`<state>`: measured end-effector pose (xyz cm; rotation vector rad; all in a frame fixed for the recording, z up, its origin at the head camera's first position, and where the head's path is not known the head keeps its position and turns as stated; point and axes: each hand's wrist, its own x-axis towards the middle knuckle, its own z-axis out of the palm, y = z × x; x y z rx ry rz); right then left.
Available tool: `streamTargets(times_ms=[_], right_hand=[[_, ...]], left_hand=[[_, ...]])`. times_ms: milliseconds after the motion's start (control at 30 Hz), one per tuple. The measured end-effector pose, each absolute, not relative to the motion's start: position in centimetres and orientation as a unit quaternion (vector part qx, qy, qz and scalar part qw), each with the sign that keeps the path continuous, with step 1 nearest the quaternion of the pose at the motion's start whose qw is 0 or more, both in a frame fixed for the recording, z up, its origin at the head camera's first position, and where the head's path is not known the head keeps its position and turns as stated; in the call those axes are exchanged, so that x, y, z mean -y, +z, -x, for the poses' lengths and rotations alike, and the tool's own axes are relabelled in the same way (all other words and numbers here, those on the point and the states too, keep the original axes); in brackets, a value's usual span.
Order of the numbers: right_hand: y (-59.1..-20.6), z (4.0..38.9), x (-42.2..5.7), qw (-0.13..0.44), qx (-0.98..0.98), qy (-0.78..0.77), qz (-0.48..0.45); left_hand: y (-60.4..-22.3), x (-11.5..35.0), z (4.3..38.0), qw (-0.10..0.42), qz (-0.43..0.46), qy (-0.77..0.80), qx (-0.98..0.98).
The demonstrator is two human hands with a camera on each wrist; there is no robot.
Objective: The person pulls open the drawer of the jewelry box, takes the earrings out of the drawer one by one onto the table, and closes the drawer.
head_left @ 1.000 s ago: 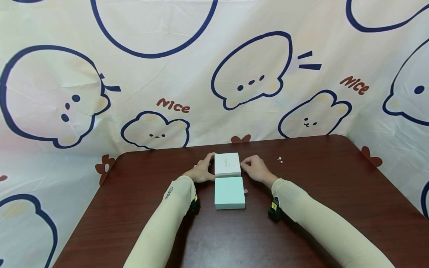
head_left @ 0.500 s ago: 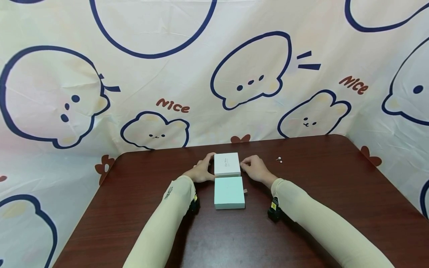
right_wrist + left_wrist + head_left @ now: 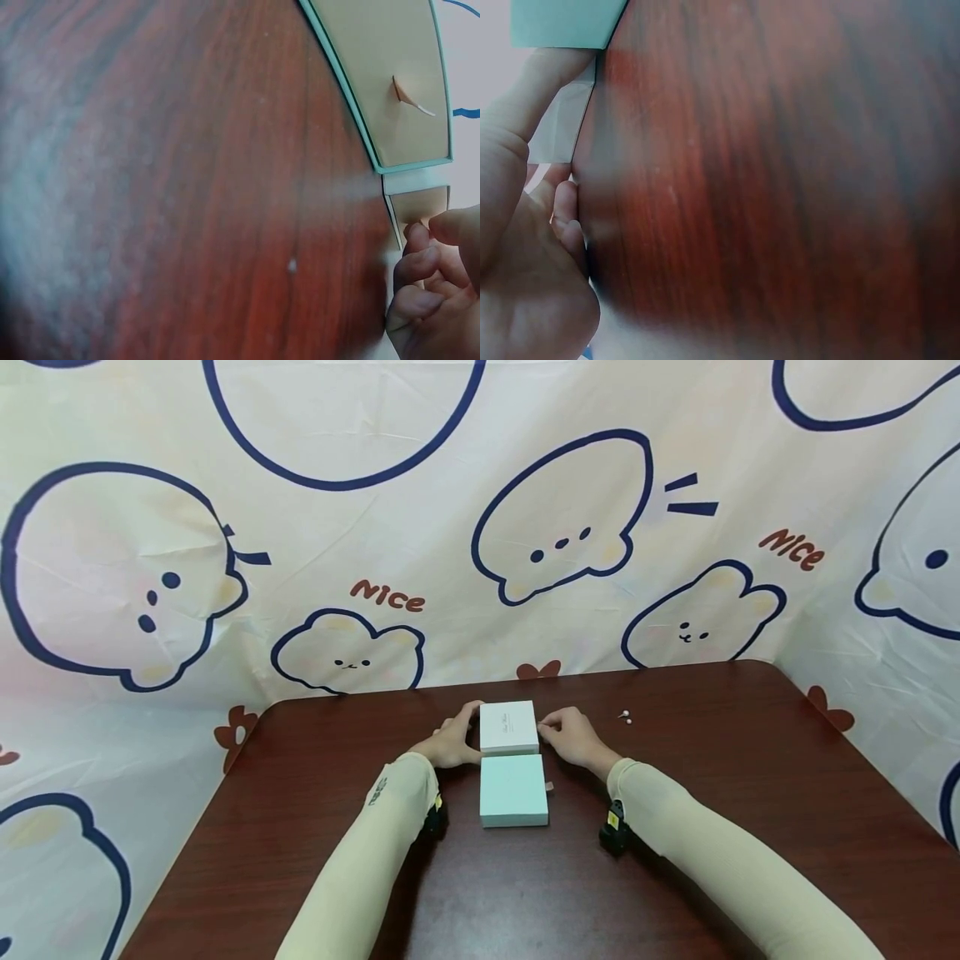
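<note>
A white box [image 3: 508, 727] with small printed script on top lies flat, just beyond a mint-green box [image 3: 514, 789]. My left hand [image 3: 450, 747] grips the white box from its left, thumb at the near side and fingers at the far corner. On the opposite side, my right hand [image 3: 573, 739] pinches with thumb and index finger at the middle of the white box's tan end [image 3: 420, 202]; what lies between the fingertips is hidden. The mint-green box shows a similar tan end [image 3: 360, 45] with a small ribbon tab [image 3: 405, 97] sticking out.
Two small white round-headed pieces [image 3: 625, 716], like pearl stud earrings, lie right of my right hand. The dark red-brown wooden table [image 3: 487, 902] ends at a printed cloth backdrop [image 3: 450, 543]. Black wrist cameras [image 3: 615, 831] hang below my sleeves.
</note>
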<state>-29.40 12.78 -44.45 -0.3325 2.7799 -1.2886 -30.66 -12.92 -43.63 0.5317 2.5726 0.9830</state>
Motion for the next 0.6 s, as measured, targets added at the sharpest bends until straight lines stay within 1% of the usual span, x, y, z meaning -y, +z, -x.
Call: streamTargets(times_ms=[600], right_hand=[[-44.3, 29.2, -13.9, 0.027, -0.903, -0.417, 0.103]], left_hand=[[-43.8, 12.8, 30.5, 0.151, -0.185, 0.35, -0.906]])
